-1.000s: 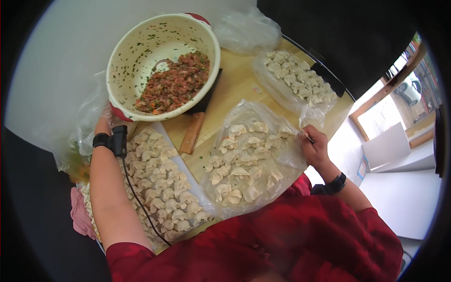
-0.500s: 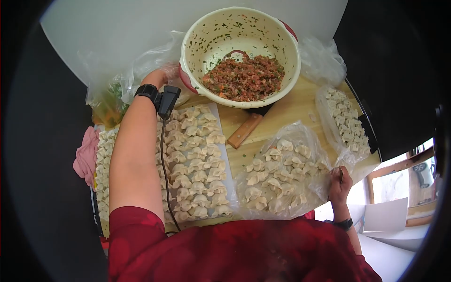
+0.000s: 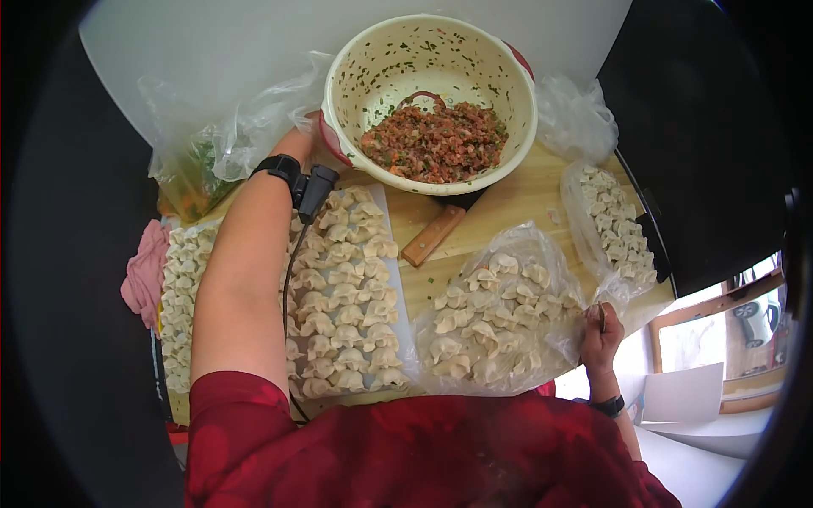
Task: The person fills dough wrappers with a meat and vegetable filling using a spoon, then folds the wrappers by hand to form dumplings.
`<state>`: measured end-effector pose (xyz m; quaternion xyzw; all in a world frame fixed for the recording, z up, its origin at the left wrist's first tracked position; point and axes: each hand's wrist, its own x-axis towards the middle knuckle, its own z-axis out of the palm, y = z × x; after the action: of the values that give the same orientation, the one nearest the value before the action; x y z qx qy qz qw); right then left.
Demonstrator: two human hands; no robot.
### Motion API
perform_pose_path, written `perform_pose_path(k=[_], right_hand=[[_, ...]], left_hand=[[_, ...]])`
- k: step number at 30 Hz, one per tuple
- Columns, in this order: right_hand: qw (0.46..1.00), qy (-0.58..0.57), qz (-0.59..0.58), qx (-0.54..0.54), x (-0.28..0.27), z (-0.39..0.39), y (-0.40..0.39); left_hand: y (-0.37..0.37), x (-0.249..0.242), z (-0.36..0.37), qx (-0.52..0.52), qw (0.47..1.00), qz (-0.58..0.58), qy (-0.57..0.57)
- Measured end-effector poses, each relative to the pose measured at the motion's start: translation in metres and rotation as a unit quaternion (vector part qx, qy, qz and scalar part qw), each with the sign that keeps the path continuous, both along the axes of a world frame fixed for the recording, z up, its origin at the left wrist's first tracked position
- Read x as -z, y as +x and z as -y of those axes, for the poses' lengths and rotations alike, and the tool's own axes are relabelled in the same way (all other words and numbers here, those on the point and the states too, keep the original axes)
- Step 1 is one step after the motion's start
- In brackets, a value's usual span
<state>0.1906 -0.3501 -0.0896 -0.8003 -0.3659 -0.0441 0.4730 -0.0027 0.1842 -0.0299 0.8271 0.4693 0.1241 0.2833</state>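
Right hand: the bare right hand (image 3: 602, 337) is closed round a thin brown stick-like tool (image 3: 602, 317), at the edge of a clear plastic bag (image 3: 531, 239).
Left hand: the left hand (image 3: 305, 140) is beside the red side handle of a round cream bowl (image 3: 381, 76); fingers hidden, grip cannot be told.
Bag: pale folded dumplings (image 3: 496, 342) lie loosely spread on it, left of the right hand.
Bowl: reddish minced filling flecked with green (image 3: 440, 140) is heaped inside.
White sheet: close rows of dumplings (image 3: 345, 295) below the left hand.
Between: a brown wooden handle (image 3: 434, 237) juts out from beneath the bowl.
Far right: bagged dumplings (image 3: 616, 222).
Change: over the last second the view has swung; both hands keep their places, and dumplings and filling look unaltered.
Reading: judged a camera shift, with no visible progress in the dumpling work.
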Motion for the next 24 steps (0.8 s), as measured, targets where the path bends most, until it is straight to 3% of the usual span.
perform_pose_path(k=[18,20,24], right_hand=[[0.999,0.006,-0.044,-0.009,0.004,0.003,0.002],[0.999,-0.011,-0.036,-0.001,0.002,0.002,0.001],[1.000,0.002,-0.026,-0.008,0.008,0.002,0.003]], left_hand=[[0.022,0.032,-0.062,0.169,0.966,-0.084,0.179],[0.011,0.051,-0.088,0.238,0.841,-0.171,0.455],[0.008,0.039,-0.085,0.226,0.863,-0.160,0.422]])
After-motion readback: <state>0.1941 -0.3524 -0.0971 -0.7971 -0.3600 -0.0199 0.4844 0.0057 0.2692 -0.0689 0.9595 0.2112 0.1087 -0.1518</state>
